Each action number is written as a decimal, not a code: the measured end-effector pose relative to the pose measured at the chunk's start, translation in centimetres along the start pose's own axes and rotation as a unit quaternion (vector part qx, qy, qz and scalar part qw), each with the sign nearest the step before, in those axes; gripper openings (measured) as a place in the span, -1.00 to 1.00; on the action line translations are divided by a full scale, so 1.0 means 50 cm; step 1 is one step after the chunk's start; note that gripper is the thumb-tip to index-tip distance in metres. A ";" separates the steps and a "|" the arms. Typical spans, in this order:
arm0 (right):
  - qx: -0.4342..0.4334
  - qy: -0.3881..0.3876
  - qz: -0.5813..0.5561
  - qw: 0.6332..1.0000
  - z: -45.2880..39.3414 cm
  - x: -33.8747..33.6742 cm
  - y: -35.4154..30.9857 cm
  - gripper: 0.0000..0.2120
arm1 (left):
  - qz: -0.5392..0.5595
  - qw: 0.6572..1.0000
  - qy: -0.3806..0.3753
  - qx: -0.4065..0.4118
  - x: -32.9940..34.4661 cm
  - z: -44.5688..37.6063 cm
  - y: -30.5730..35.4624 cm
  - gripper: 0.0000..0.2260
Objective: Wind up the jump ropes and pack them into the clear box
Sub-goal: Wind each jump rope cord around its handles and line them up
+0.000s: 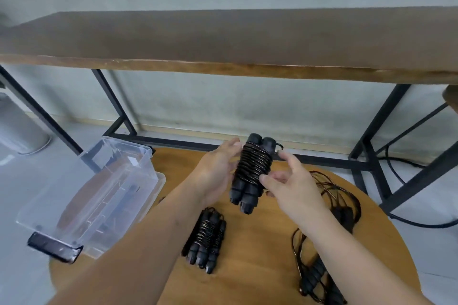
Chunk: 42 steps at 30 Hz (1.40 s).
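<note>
Left hand: raised above the round table, palm cupped against the left side of the wound rope bundle, gripping it.
Right hand: thumb and fingers pinching the bundle's right side.
Markings: none legible.
Held bundle: black handles side by side, dark cord coiled tightly round the middle.
Second bundle: flat on table.
Loose ropes: tangled at right.
Clear box: left, lid off.

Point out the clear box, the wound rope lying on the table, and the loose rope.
clear box [146,156]: head view, far rim.
wound rope [207,240]: head view, coil middle.
loose rope [344,193]: head view, tangled cord loops.
</note>
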State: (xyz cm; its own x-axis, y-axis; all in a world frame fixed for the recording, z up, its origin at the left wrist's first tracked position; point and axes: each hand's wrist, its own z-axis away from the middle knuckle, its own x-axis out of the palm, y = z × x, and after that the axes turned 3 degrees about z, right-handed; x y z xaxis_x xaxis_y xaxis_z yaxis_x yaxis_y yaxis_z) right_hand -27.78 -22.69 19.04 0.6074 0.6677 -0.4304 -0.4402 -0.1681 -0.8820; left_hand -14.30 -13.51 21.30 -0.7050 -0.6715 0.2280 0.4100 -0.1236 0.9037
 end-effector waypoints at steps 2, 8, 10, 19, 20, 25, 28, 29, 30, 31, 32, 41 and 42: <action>0.020 -0.024 -0.012 0.999 -0.007 0.032 0.029 -0.47 | -0.023 1.000 0.002 -0.020 -0.024 0.001 -0.033 -0.75; 0.118 -0.112 -0.019 0.987 -0.025 0.121 0.155 -0.67 | -0.075 0.991 0.042 -0.101 -0.078 -0.003 -0.186 -0.78; 0.159 -0.135 0.000 0.978 -0.025 0.147 0.207 -0.68 | -0.107 0.985 0.038 -0.132 -0.088 -0.013 -0.248 -0.74; 0.271 -0.146 -0.026 0.951 -0.059 0.270 0.412 -0.52 | -0.185 0.948 0.056 -0.255 -0.125 -0.110 -0.465 -0.41; 0.276 -0.146 -0.023 0.950 -0.064 0.282 0.424 -0.49 | -0.201 0.943 0.057 -0.259 -0.126 -0.115 -0.473 -0.44; 0.259 -0.156 0.000 0.953 -0.091 0.315 0.463 -0.54 | -0.348 0.905 0.030 -0.245 -0.111 -0.134 -0.483 -0.47; 0.246 -0.167 0.026 0.954 -0.099 0.318 0.469 -0.49 | -0.409 0.884 0.021 -0.226 -0.100 -0.130 -0.497 -0.42; 0.239 -0.171 0.037 0.955 -0.100 0.318 0.469 -0.49 | -0.427 0.876 0.016 -0.221 -0.099 -0.130 -0.501 -0.41; 0.234 -0.171 0.052 0.956 -0.101 0.319 0.468 -0.48 | -0.445 0.867 0.011 -0.223 -0.096 -0.131 -0.504 -0.41; 0.230 -0.168 0.061 0.957 -0.103 0.321 0.469 -0.48 | -0.465 0.856 0.007 -0.225 -0.093 -0.131 -0.504 -0.42; 0.229 -0.165 0.062 0.957 -0.104 0.323 0.469 -0.49 | -0.484 0.845 0.002 -0.226 -0.090 -0.131 -0.505 -0.41; 0.224 -0.174 0.077 0.956 -0.107 0.287 0.441 -0.64 | -0.486 0.853 0.063 -0.179 -0.070 -0.139 -0.495 -0.52; 0.235 -0.161 0.061 0.956 -0.104 0.269 0.437 -0.69 | -0.482 0.859 0.073 -0.155 -0.063 -0.139 -0.492 -0.55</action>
State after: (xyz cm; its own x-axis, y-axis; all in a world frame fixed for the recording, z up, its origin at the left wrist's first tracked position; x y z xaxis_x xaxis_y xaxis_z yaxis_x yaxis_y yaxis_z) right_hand -25.77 -21.15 -7.05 0.3296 0.8657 -0.3767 -0.7903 0.0347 -0.6117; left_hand -18.14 -13.41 -4.17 -0.7324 -0.2294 -0.6411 -0.1743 -0.8470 0.5022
